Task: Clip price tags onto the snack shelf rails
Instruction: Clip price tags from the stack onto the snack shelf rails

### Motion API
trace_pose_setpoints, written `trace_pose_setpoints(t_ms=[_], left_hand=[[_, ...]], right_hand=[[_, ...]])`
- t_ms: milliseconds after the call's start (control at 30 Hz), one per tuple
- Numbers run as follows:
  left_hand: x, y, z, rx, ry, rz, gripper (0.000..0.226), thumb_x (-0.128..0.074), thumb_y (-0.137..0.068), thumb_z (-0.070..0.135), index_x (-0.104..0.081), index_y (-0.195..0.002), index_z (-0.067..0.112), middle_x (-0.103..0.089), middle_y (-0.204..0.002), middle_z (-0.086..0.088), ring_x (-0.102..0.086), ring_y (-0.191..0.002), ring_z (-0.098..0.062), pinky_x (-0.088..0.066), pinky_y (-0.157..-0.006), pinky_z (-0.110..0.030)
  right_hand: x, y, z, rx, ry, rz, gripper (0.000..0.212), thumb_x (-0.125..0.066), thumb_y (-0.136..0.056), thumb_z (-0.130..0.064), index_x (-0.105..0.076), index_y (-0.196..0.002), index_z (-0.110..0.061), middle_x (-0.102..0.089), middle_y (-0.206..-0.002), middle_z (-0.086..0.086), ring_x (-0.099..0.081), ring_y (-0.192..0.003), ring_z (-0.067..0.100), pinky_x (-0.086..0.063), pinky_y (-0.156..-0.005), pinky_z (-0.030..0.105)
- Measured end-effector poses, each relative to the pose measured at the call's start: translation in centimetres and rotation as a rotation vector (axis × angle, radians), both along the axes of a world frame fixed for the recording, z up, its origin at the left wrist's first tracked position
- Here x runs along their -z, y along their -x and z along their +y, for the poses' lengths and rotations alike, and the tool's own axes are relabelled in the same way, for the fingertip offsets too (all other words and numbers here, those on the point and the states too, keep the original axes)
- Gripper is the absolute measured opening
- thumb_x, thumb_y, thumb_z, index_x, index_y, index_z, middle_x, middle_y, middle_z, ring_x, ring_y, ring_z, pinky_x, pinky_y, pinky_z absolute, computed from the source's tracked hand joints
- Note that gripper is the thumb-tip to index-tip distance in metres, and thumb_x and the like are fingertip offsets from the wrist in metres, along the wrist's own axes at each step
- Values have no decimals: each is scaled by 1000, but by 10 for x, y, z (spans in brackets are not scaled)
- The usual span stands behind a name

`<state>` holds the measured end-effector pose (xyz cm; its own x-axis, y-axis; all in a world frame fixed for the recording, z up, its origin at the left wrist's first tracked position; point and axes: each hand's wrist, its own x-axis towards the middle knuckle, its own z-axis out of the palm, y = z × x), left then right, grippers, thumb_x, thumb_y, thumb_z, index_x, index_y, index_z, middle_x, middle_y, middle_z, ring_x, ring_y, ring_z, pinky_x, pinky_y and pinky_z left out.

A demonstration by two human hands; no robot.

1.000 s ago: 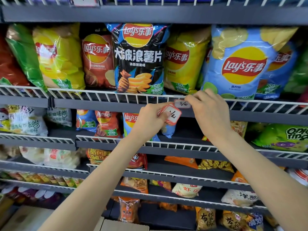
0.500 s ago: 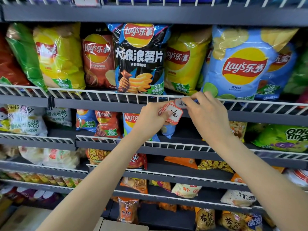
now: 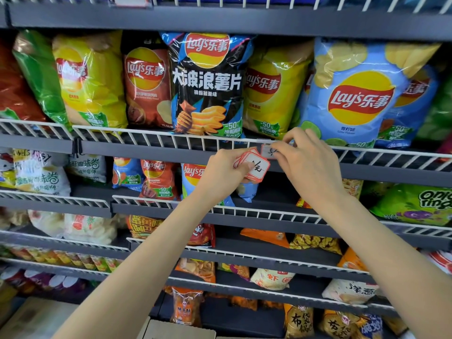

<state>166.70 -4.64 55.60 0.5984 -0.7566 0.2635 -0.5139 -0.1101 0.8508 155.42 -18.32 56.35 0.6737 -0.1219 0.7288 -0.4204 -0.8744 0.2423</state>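
Tagging the white wire shelf rail (image 3: 171, 139) under the Lay's chips

Right hand (image 3: 310, 165) pinches a small white tag (image 3: 267, 150) at the rail; left hand (image 3: 223, 173) grasps a stack of red-bordered handwritten tags (image 3: 255, 167) just below.

Your left hand (image 3: 226, 171) is below the top wire rail (image 3: 146, 137) and holds a stack of tags (image 3: 253, 167) in front of the shelf edge. Just right of it, your right hand (image 3: 308, 165) pinches one tag (image 3: 267, 150) against that rail. Behind the rail stand chip bags in a row: the wavy-chips bag (image 3: 208, 84) is left of and above your hands, the lime bag (image 3: 354, 94) right above your right hand. Below come more shelves, each behind its own rail (image 3: 244, 211). An onion-rings bag (image 3: 420, 204) lies far right on the second shelf. Boxes (image 3: 176, 330) sit at the bottom.
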Motion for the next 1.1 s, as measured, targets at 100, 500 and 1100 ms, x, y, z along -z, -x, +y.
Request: trace_pose_setpoints(t_ms=[100,500,1100], left_hand=[[-4,3,-1,9,13,30,23,-54,-93,9,-64,-114,9,-72,-94,-12,-71,-83,-22,-59,-77,-40],[-3,-4,-3,66,46,164,15,-55,-92,8,-64,-96,20,-71,-90,-11,-71,-82,-24,-57,-74,-52],[0,10,-11,-18,150,179,22,-55,-91,15,-66,-107,4,-71,-97,-14,-69,-87,-25,-57,-80,-42]], right_hand=[[1,-1,3,-29,-11,-13,16,-76,-73,-10,-70,-88,-9,-60,-86,5,-55,-79,24,-43,-55,29],[4,-2,13,-54,-167,-66,17,-68,-81,-13,-70,-98,-8,-63,-93,4,-57,-85,24,-47,-60,30],[-8,9,22,-88,-532,50,49,-43,-87,10,-54,-129,-12,-52,-124,2,-45,-110,21,-41,-93,33]])
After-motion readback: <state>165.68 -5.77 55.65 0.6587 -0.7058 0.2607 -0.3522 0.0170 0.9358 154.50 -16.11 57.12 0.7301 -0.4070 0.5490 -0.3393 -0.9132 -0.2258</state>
